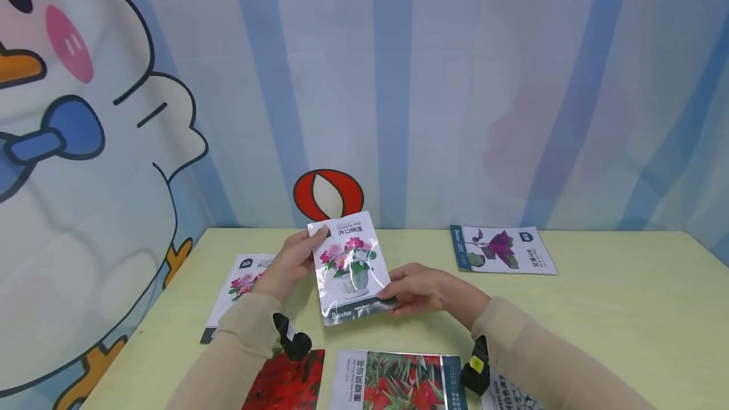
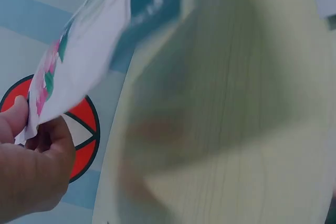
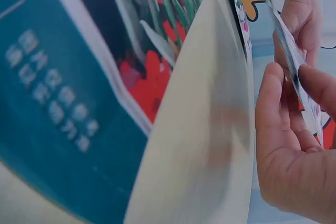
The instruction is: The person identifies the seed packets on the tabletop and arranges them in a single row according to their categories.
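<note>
Both hands hold a white seed packet [image 1: 352, 267] with pink flowers in a pot printed on it, raised over the table and facing the head camera. My left hand [image 1: 293, 261] pinches its upper left edge, thumb on the front. At the lower right corner my right hand [image 1: 418, 290] pinches it, thumb in front and fingers behind. In the left wrist view the packet [image 2: 79, 51] slants up from the left hand [image 2: 37, 166]. The right wrist view shows the packet [image 3: 294, 61] nearly edge-on between the fingers of the right hand [image 3: 294, 166].
A similar pink-flower packet [image 1: 224, 299] lies at the left, partly behind the left arm. A purple-flower packet [image 1: 504, 250] lies at the back right. Along the front are a red packet [image 1: 290, 381], a red-flower packet [image 1: 398, 381] and a partly covered packet [image 1: 507, 394] on the table [image 1: 615, 309].
</note>
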Motion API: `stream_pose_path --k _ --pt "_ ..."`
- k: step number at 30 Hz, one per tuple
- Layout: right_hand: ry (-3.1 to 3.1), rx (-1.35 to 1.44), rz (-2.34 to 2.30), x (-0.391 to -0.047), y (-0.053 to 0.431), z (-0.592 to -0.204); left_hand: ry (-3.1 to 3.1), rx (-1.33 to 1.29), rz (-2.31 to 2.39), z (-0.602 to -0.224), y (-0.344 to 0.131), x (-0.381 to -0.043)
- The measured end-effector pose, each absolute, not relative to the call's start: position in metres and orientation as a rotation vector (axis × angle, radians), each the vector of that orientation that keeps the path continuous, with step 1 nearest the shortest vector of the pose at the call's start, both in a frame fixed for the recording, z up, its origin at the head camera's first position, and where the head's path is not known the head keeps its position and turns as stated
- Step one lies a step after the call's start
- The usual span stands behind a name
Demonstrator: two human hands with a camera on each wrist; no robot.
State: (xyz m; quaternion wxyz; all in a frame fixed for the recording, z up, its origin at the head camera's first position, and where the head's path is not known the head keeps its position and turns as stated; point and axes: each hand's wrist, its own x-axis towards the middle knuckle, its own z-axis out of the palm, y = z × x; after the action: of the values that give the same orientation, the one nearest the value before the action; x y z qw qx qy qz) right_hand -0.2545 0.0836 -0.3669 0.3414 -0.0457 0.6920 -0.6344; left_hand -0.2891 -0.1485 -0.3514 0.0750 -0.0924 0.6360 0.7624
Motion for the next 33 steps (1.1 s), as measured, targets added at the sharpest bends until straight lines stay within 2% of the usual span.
stream_pose_path --k 12,21,27,33 --pt "1.832 -0.051 -1.79 -0.263 0.066 -0.367 1.935 -0.187 2.164 -0.355 -0.157 -0.287" --pt "1.835 -0.006 -1.843 -0.259 0.047 -0.375 1.985 -0.447 2.121 -0.359 -0.173 -0.288" --pt "1.86 0.006 -1.835 -0.255 0.029 -0.382 2.208 -0.517 1.942 -0.362 -0.182 -0.287" --pt "2.064 0.003 -1.719 -0.252 0.016 -0.384 2.56 -0.415 1.669 -0.366 -0.186 -0.284"
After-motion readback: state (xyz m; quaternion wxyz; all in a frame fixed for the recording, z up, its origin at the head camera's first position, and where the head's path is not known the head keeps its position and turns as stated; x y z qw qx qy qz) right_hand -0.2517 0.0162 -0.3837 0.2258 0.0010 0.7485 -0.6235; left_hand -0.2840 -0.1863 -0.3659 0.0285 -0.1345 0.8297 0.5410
